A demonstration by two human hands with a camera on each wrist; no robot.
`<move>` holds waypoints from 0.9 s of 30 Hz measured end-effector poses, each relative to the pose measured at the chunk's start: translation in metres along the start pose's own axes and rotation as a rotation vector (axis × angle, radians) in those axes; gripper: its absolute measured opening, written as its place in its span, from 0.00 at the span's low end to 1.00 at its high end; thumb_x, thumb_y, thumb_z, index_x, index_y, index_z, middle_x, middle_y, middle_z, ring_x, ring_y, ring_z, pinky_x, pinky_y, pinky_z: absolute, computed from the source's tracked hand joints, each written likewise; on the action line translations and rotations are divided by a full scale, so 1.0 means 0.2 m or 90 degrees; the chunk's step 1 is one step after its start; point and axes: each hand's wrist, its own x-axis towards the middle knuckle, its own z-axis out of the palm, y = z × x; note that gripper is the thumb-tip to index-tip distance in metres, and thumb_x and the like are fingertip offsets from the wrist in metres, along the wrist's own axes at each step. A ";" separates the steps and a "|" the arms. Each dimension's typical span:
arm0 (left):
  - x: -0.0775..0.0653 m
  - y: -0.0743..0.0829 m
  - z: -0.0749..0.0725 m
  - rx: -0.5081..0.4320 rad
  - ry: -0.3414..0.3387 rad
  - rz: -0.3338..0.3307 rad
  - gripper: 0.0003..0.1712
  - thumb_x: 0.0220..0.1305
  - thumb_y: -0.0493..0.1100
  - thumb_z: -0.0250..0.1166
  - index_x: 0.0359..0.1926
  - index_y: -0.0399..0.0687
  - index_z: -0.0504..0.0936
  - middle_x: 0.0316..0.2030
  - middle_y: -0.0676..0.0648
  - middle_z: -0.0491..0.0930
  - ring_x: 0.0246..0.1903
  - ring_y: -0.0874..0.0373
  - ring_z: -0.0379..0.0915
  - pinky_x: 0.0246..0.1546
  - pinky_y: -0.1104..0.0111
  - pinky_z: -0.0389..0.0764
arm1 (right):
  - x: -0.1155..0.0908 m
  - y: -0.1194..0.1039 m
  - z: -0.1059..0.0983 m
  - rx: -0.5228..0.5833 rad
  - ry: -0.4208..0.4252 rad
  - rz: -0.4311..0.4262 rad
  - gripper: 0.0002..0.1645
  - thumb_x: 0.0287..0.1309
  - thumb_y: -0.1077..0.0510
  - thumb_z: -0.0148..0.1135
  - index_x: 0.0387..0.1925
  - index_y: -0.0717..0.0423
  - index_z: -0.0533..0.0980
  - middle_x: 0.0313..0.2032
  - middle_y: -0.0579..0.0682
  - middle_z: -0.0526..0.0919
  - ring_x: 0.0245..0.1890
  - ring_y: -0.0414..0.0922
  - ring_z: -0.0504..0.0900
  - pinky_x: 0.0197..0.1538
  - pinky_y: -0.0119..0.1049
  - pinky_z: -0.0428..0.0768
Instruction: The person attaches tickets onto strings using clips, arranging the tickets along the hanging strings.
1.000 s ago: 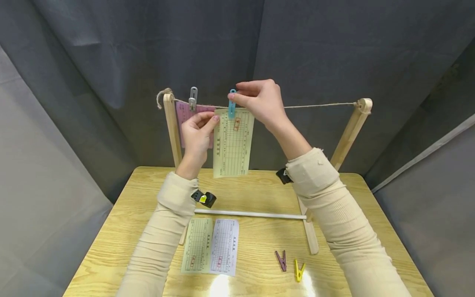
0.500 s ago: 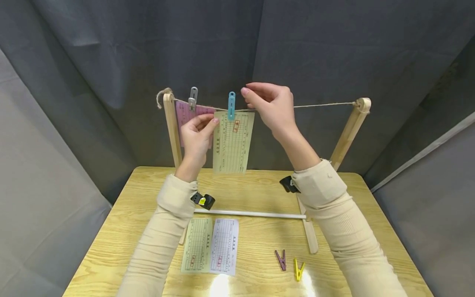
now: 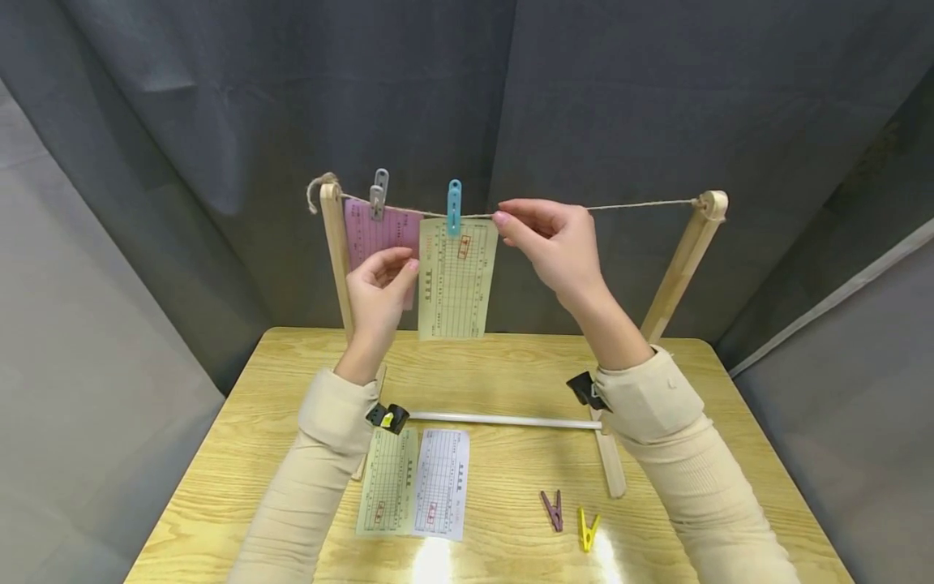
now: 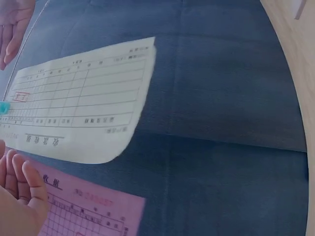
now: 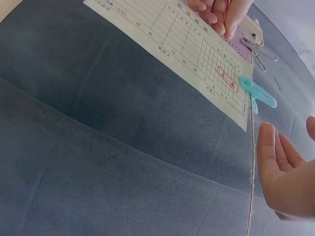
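A pale yellow receipt slip (image 3: 454, 292) hangs from the string (image 3: 635, 204), held at its top edge by a blue clothespin (image 3: 454, 208). Beside its left edge is my left hand (image 3: 379, 294), fingers loosely bent and holding nothing; the left wrist view shows the hand (image 4: 22, 196) apart from the slip. My right hand (image 3: 558, 247) hovers by the slip's upper right corner. In the right wrist view that hand (image 5: 288, 167) has its thumb and fingers spread apart, with nothing between them. Partly behind my left hand hangs a pink slip (image 3: 368, 235) under a grey clothespin (image 3: 379, 195).
Wooden posts (image 3: 682, 264) carry the string, and a white rod (image 3: 503, 420) joins the stand low down. On the table (image 3: 292, 389) lie a yellow-green slip (image 3: 388, 483), a white slip (image 3: 442, 485), a purple clothespin (image 3: 552, 511) and a yellow clothespin (image 3: 588, 530).
My right hand has let go of the blue clothespin and moved right and down. My left hand has released the yellow slip's left edge and shifted down and left. The slip stays hanging.
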 end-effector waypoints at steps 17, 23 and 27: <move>-0.20 -0.07 -0.21 0.006 -0.056 -0.028 0.10 0.53 0.27 0.62 0.37 0.22 0.76 0.27 0.46 0.80 0.27 0.63 0.75 0.29 0.75 0.76 | -0.24 0.14 -0.15 -0.087 -0.059 0.083 0.17 0.55 0.56 0.62 0.43 0.64 0.79 0.36 0.58 0.83 0.29 0.36 0.82 0.36 0.27 0.78; -0.28 -0.10 -0.28 0.045 -0.117 -0.063 0.09 0.52 0.24 0.61 0.37 0.23 0.76 0.28 0.47 0.80 0.28 0.64 0.74 0.31 0.76 0.76 | -0.34 0.23 -0.21 -0.125 -0.087 0.111 0.19 0.54 0.53 0.63 0.45 0.61 0.79 0.39 0.56 0.83 0.33 0.35 0.81 0.37 0.27 0.78; -0.32 -0.14 -0.32 0.052 -0.133 -0.069 0.09 0.53 0.24 0.61 0.37 0.22 0.76 0.30 0.42 0.79 0.29 0.64 0.74 0.32 0.76 0.76 | -0.39 0.29 -0.24 -0.129 -0.099 0.124 0.19 0.52 0.55 0.65 0.43 0.62 0.79 0.38 0.57 0.83 0.32 0.35 0.81 0.35 0.27 0.78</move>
